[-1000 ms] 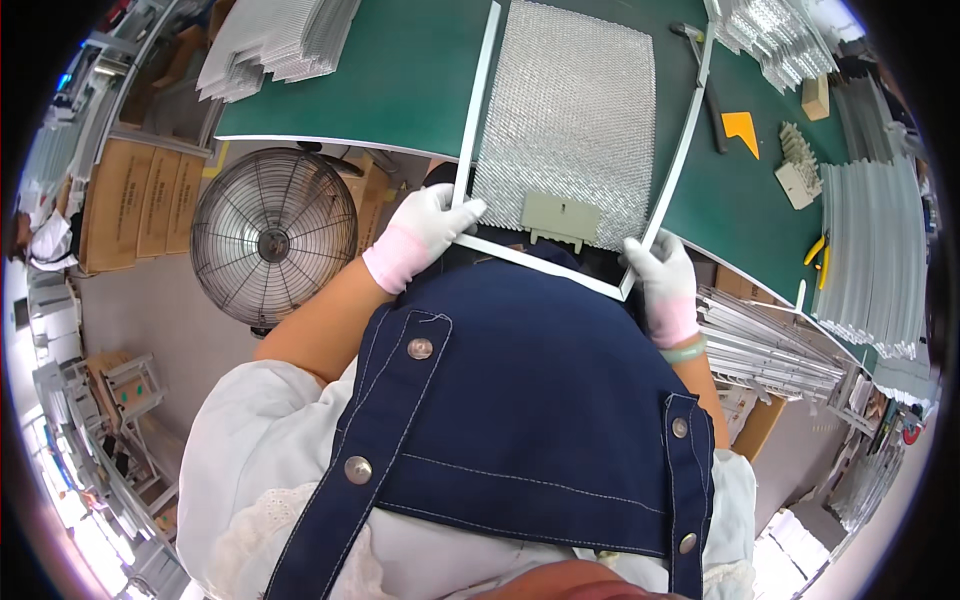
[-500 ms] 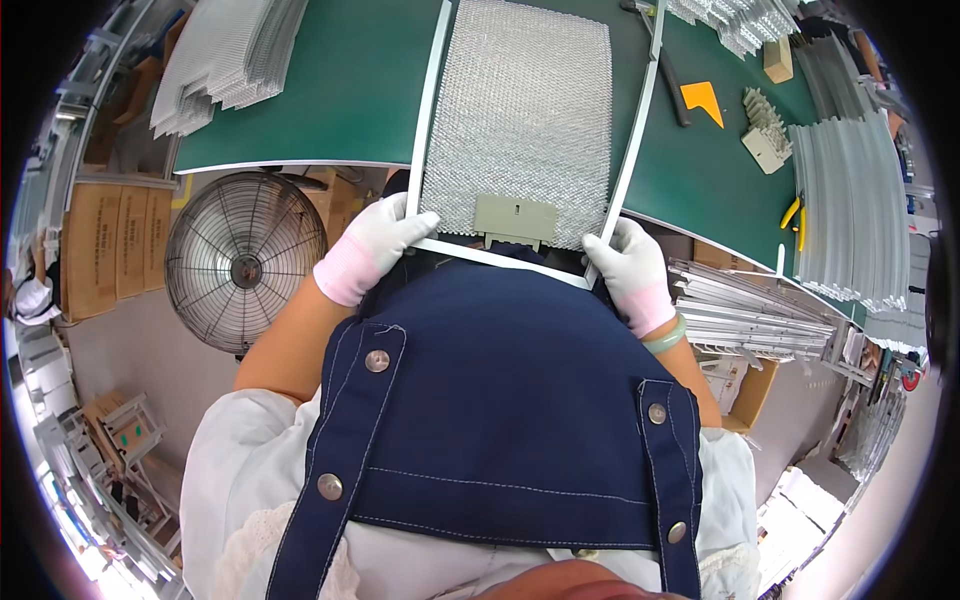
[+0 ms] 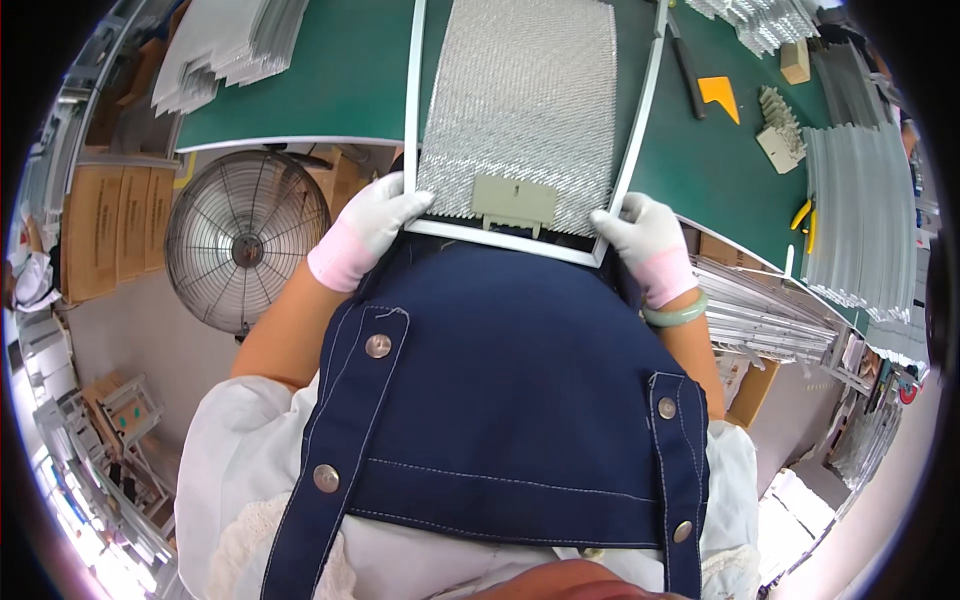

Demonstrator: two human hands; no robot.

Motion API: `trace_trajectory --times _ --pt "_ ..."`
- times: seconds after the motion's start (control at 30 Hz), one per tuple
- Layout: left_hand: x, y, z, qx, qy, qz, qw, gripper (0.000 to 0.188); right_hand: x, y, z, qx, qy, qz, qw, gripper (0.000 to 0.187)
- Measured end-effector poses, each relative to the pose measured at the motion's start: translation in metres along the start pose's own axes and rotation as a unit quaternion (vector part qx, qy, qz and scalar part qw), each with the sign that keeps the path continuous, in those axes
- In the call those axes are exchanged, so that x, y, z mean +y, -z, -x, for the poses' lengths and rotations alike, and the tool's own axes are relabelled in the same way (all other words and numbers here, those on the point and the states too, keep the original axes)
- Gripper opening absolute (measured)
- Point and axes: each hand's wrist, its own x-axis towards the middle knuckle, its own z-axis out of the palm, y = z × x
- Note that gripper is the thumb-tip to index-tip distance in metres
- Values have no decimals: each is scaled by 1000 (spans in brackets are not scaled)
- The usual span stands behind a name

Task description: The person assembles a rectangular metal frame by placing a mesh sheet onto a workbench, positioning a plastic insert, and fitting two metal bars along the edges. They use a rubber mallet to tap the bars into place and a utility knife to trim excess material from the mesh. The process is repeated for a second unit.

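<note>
While both hands grip frame | brown cartons bear blurred print

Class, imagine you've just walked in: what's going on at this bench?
The person's left hand and right hand, both gloved, hold a pale frame by its two near corners. A silvery mesh panel lies within the frame's outline, with gaps showing along its sides. A grey-green piece sits over the panel's near edge. An orange piece lies on the green table, right of the frame.
</note>
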Motion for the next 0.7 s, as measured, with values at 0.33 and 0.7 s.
trace_trajectory --times 0.33,0.7 --pt "16 -6 -2 -16 32 -26 999 30 4 -12 16 -59 -83 -200 974 26" --pt "-1 -6 -3 12 29 -32 999 39 18 -7 15 -71 -109 -220 967 22"
